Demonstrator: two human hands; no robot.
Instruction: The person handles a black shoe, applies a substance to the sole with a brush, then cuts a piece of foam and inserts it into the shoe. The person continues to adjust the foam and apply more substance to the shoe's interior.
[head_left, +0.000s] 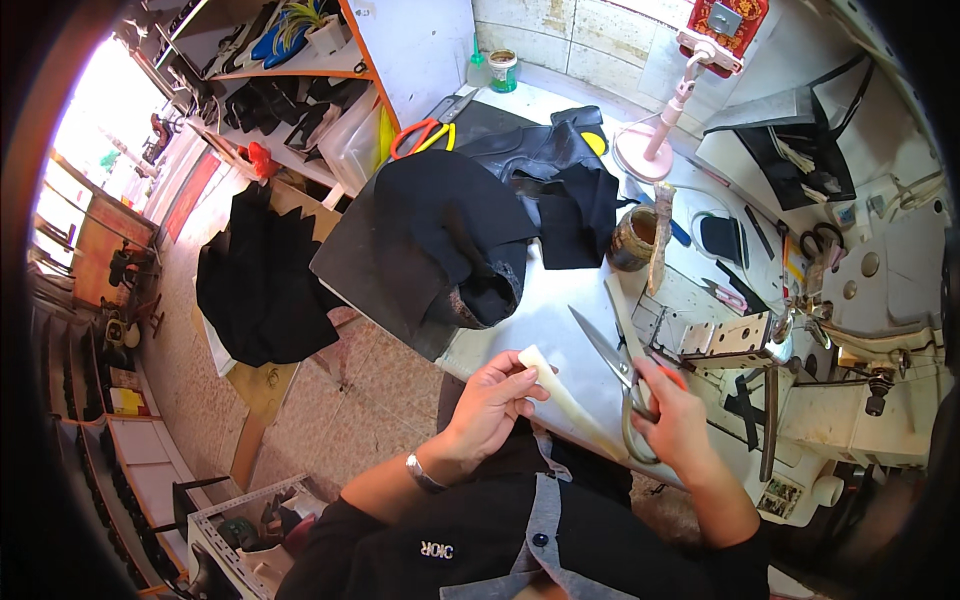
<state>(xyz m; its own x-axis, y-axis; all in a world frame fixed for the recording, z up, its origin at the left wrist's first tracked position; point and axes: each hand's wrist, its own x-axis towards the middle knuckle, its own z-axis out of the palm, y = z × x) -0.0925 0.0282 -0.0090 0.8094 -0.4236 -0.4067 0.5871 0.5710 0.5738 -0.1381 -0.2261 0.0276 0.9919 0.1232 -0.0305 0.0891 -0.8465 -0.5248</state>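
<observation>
- Left hand (490, 405): forearm angled far and right from the black sleeve; grip clamped on the far end of a pale strip (575, 405), thumb uppermost. Some fingertips are hidden behind the strip.
- Pale strip: slants near and right between the hands, over the near edge of the worktop (555, 290); its near end lies beside the scissors' handle loop, and contact there cannot be told.
- Right hand (668, 415): forearm reaches far and left; grip closed around the handles of the scissors (605, 347), blade tip pointing far and left. The fingers cover part of the handles. Whether the pale narrow piece alongside is the second blade or a separate thing cannot be told.
- A white stretch of worktop separates the scissors from the black material (450, 200) at far left, whose folds hide its full outline.
- Room to the right of the scissors is limited by a metal machine part (728, 340).
- Beyond the scissors: a brown-stained jar (632, 240), contents hard to make out.
- Farther: a pink stand (645, 155), its top cut off by the frame.
</observation>
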